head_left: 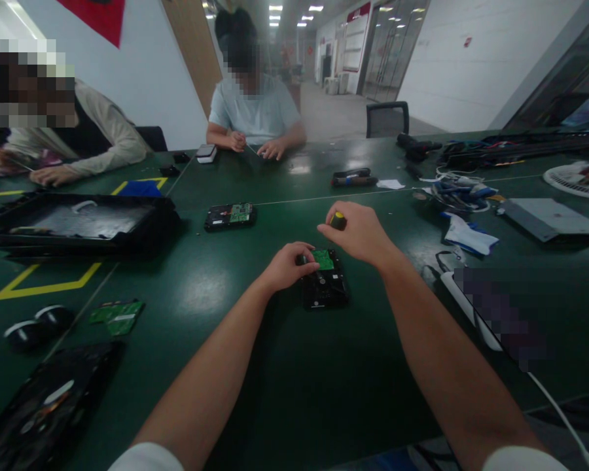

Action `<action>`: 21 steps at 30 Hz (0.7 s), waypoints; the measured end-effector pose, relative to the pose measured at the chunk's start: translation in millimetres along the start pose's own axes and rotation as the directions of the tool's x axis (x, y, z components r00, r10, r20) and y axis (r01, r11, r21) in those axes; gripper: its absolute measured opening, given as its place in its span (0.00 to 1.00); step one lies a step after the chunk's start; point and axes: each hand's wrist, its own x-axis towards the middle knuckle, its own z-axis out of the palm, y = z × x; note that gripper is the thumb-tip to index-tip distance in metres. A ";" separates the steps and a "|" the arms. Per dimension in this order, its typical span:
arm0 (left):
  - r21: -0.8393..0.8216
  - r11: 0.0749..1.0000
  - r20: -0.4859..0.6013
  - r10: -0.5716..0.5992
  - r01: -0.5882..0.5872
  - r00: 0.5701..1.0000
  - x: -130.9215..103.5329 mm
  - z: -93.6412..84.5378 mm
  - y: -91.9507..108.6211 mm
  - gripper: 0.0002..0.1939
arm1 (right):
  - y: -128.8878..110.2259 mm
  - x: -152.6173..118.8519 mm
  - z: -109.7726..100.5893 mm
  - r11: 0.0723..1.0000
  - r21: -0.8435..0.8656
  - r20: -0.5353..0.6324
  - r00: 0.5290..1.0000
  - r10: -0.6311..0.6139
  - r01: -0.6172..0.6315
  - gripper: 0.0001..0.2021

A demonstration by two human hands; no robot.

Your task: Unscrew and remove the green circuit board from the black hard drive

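Your right hand [359, 229] grips a screwdriver [338, 221]; your left hand [288, 265] bends (hold unclear) over the hard drive [330, 286] below: likely screw work, wanting a steady tip.

Left forearm [220, 353] enters from seven o'clock, right forearm [432, 347] from five. The left hand [288, 267] curls its fingers toward the thumb; the right hand [358, 229], at its two o'clock, grips.

Gloss, Metal and Cloth

The green tabletop [285, 405] is smooth and glossy — streaked with reflections; the central hard drive [326, 288] looks like dark metal; the screwdriver handle [338, 221], plastic; the black tray [144, 229], shiny plastic; the grey box [552, 219], matt metal; the blue-edged glove [466, 235], cloth.
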 end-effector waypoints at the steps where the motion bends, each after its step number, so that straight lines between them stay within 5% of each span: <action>1: 0.000 1.000 0.002 -0.002 0.002 1.000 0.1 0.0 0.2 0.05 | -1.3 0.2 -1.9 1.000 0.004 -0.010 1.000 -0.007 0.007 0.08; 11: 0.008 1.000 0.002 -0.003 0.003 1.000 0.7 -0.1 -1.1 0.05 | 2.1 0.2 -10.8 0.991 0.025 -0.184 0.973 0.137 -0.134 0.05; 21: 0.011 0.999 0.013 0.037 -0.037 0.999 0.2 -0.5 -3.4 0.07 | 37.0 1.9 -8.9 0.925 -0.126 0.040 0.930 0.365 -0.358 0.08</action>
